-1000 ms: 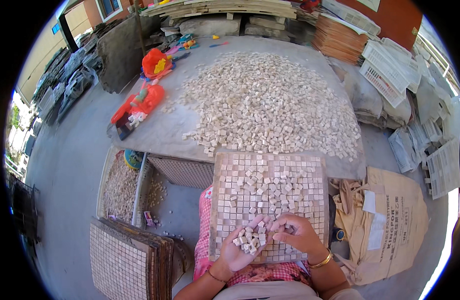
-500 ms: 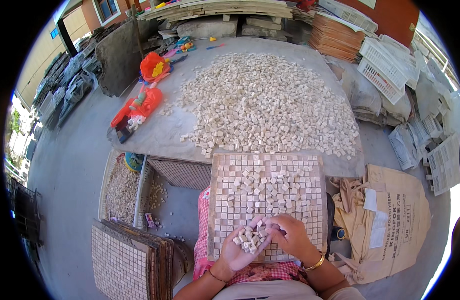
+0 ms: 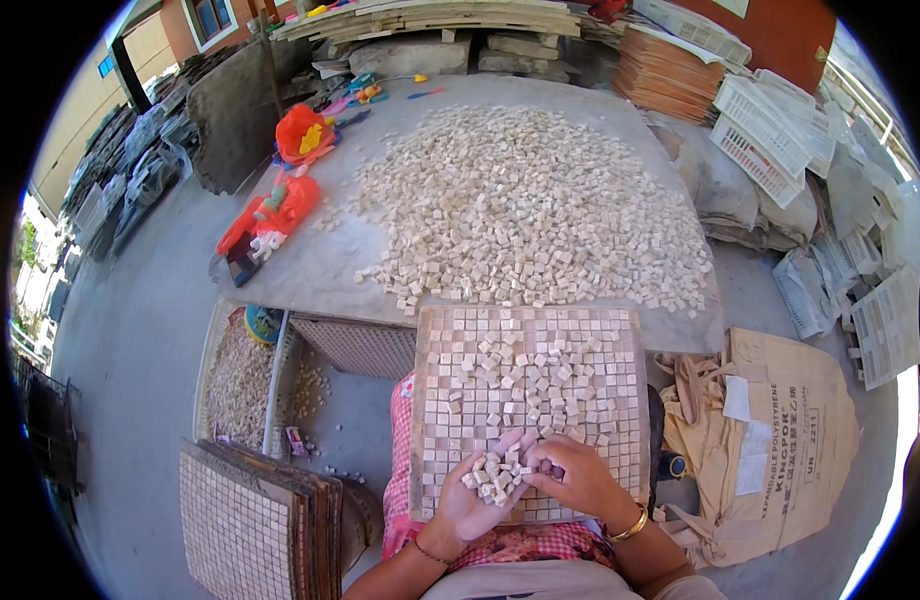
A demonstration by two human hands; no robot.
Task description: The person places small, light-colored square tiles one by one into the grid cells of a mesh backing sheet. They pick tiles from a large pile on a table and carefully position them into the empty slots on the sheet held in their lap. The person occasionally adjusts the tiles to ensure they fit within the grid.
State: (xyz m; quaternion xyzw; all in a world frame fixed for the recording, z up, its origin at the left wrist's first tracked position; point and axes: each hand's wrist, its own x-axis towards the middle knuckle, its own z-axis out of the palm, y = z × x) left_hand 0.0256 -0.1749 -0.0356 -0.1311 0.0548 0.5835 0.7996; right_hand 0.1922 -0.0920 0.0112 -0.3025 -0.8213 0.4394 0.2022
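Left hand (image 3: 477,500): palm up, fingers cupped and grasping a small heap of pale square stone tiles (image 3: 493,476), over the near edge of the tray.
Right hand (image 3: 572,476): just right of the left hand, fingers pinched at the heap; whether they grip a tile, I cannot tell.
Tray: square gridded mosaic tray (image 3: 532,400) on the lap, partly filled, loose tiles scattered on it.
Counter: grey counter (image 3: 310,275) beyond, carrying a wide spread of loose pale tiles (image 3: 530,205).
Near left: stack of gridded boards (image 3: 250,520).

Grey table (image 3: 310,270) under loose tiles (image 3: 530,200), grid board (image 3: 540,400).
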